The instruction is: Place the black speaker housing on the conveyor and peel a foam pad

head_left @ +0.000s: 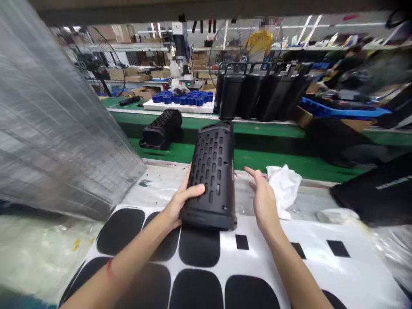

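My left hand [180,201] grips a black plastic housing with rows of slotted holes [210,171], its thumb lying over the perforated face. The housing is tilted up above a white sheet [230,257] that carries black rounded-square pads [196,287] and small black squares [242,242]. To the right, apart from the housing, my right hand [264,195] has its index finger stretched out and nothing visible in it. Close beside that hand lies a crumpled white cloth or tissue [285,184].
A similar black housing [162,128] lies on the green conveyor belt [189,150]. Behind stand several tall black cases [233,94] and a white tray [180,107] of blue rings [183,99]. A grey metal panel [64,111] bounds the left; a black bag-like object [376,189] sits right.
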`<state>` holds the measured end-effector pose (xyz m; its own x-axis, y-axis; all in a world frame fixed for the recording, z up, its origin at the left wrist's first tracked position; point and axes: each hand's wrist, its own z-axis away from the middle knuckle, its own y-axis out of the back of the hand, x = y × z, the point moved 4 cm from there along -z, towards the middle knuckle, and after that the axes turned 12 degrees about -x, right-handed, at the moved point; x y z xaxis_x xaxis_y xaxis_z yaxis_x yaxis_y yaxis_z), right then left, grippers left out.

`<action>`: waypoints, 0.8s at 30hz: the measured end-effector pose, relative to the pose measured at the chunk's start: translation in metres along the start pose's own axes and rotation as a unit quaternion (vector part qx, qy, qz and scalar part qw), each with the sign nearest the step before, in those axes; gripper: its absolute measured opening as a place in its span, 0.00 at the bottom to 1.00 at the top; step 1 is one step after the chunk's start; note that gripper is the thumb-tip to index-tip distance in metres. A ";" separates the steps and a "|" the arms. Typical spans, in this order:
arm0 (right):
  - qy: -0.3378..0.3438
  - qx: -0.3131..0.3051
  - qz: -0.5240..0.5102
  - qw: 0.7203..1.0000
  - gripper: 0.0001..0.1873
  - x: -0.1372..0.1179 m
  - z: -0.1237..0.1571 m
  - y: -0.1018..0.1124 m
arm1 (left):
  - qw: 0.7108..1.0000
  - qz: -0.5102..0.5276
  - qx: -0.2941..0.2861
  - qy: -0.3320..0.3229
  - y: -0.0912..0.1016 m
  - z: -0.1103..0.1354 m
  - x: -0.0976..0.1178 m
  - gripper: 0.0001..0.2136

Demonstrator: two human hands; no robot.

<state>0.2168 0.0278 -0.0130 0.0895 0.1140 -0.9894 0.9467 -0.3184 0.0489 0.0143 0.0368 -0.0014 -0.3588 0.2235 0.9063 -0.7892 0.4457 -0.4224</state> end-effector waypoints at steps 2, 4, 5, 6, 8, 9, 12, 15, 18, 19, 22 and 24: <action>0.003 0.035 -0.024 0.999 0.25 0.003 -0.003 0.005 | 0.998 -0.026 0.027 -0.043 -0.003 -0.001 0.008 0.48; 0.003 0.064 -0.051 0.997 0.22 0.006 -0.005 0.007 | 0.992 -0.064 0.049 -0.093 -0.005 -0.006 0.018 0.52; 0.001 0.075 -0.065 0.995 0.20 0.009 -0.006 0.007 | 0.988 -0.086 0.057 -0.118 -0.006 -0.011 0.024 0.55; -0.003 0.082 -0.081 0.993 0.18 0.012 -0.007 0.007 | 0.983 -0.106 0.060 -0.136 -0.006 -0.017 0.029 0.57; -0.021 0.090 -0.116 0.989 0.16 0.021 -0.009 0.005 | 0.980 -0.128 0.058 -0.141 -0.007 -0.037 0.036 0.59; -0.034 0.093 -0.135 0.986 0.15 0.026 -0.011 0.005 | 0.981 -0.131 0.055 -0.131 -0.007 -0.050 0.038 0.57; -0.072 0.095 -0.181 0.976 0.15 0.039 -0.015 0.007 | 0.986 -0.126 0.039 -0.098 -0.008 -0.096 0.039 0.46; -0.084 0.087 -0.203 0.972 0.15 0.044 -0.017 0.010 | 0.984 -0.145 0.035 -0.093 -0.007 -0.141 0.040 0.30; -0.086 0.073 -0.214 0.970 0.14 0.042 -0.018 0.008 | 0.979 -0.185 0.045 -0.078 0.000 -0.176 0.041 0.21; -0.085 0.068 -0.215 0.970 0.14 0.041 -0.019 0.006 | 0.976 -0.200 0.045 -0.067 0.003 -0.185 0.041 0.20; -0.081 0.049 -0.208 0.973 0.13 0.037 -0.019 0.001 | 0.968 -0.248 0.034 -0.022 0.014 -0.206 0.043 0.17; -0.079 0.036 -0.200 0.976 0.12 0.036 -0.020 -0.002 | 0.959 -0.282 0.026 0.015 0.021 -0.216 0.044 0.16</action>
<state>0.2244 0.0509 -0.0459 -0.3366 0.0972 -0.9366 0.8717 -0.3440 -0.3490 0.0900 0.2432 0.0265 0.1468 -0.0156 0.9890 -0.8780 0.4585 0.1376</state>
